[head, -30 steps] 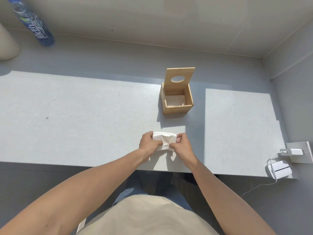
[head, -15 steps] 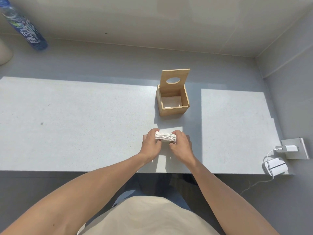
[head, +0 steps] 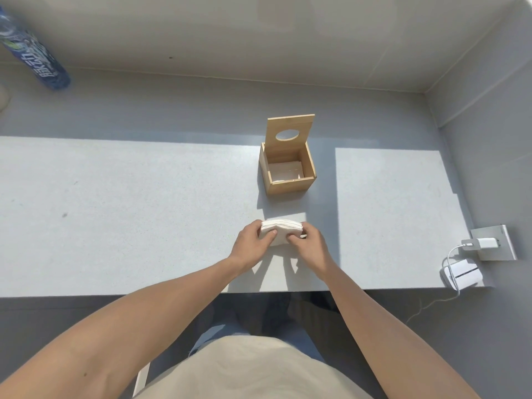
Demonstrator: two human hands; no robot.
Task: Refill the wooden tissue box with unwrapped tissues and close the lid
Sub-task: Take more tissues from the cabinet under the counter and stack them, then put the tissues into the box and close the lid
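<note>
A white stack of tissues (head: 281,230) is held just above the grey table near its front edge. My left hand (head: 252,244) grips its left end and my right hand (head: 309,244) grips its right end. Beyond them stands the wooden tissue box (head: 289,184), open at the top with a pale bottom showing inside. Its lid (head: 289,131), with an oval hole, stands upright at the box's far side.
The grey table (head: 129,211) runs left to right, its front edge close to my body. A blue water bottle (head: 31,61) is at the far left. A wall socket with a white charger (head: 489,243) and a white device (head: 463,275) sit at the right edge.
The tissue stack has been turned in both hands, so its layered edge now faces up. The view shifted slightly; the box stays open and unmoved.
</note>
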